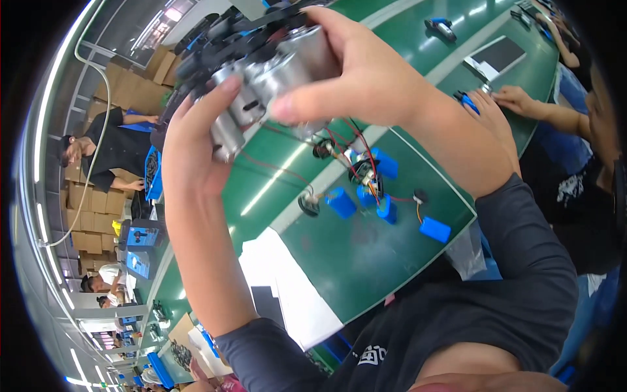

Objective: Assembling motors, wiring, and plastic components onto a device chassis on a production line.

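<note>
At the top of the view I hold a cluster of silver metal cylinders (282, 75) with black parts attached, raised above the green table. My left hand (196, 130) is closed around its left side, thumb on a cylinder. From the right, my right hand (356, 75) grips it, with the thumb across the front; some fingers are hidden behind. Below them on the table lie several blue battery packs (435, 229), tangled with red and black wires (336, 153) and small round black parts (309, 203). Whether any wires join the held cluster I cannot tell.
White paper sheets (287, 287) and a dark flat object (266, 304) lie on the green table (366, 261). At the right, a co-worker's hands (486, 108) handle a blue and silver piece near a dark tablet-like board (496, 55). Another person (108, 147) stands across by a blue bin (153, 173).
</note>
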`<move>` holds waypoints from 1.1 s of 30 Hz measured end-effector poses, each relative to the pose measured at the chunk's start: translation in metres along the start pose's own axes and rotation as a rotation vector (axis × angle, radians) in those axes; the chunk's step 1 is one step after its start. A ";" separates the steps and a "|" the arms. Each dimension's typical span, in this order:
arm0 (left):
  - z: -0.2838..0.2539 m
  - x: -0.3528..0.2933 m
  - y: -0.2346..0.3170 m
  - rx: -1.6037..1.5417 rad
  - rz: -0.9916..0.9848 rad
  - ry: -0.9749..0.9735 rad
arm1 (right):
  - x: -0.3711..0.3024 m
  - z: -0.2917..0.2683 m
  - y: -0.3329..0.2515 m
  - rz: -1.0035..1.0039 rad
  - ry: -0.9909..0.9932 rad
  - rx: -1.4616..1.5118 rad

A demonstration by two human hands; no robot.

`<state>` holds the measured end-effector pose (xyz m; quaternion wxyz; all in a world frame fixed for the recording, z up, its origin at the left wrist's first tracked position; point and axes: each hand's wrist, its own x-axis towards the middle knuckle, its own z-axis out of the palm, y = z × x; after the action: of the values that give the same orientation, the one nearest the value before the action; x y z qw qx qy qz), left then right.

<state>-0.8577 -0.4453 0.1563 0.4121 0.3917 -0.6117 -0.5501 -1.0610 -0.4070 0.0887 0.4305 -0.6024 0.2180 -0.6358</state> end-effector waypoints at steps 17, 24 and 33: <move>-0.046 -0.077 -0.288 -0.420 -0.396 0.361 | -0.101 0.044 0.177 0.669 0.087 -0.128; -0.060 -0.070 -0.290 0.429 -0.368 0.303 | -0.120 0.033 0.211 0.485 -0.118 -1.013; -0.048 -0.088 -0.286 0.973 -0.319 0.520 | -0.144 0.040 0.208 0.021 0.001 -1.460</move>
<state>-0.7744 -0.4054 -0.1320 0.2330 0.7462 -0.6062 -0.1462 -0.9777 -0.3920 -0.1527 -0.0751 -0.7334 0.5926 -0.3244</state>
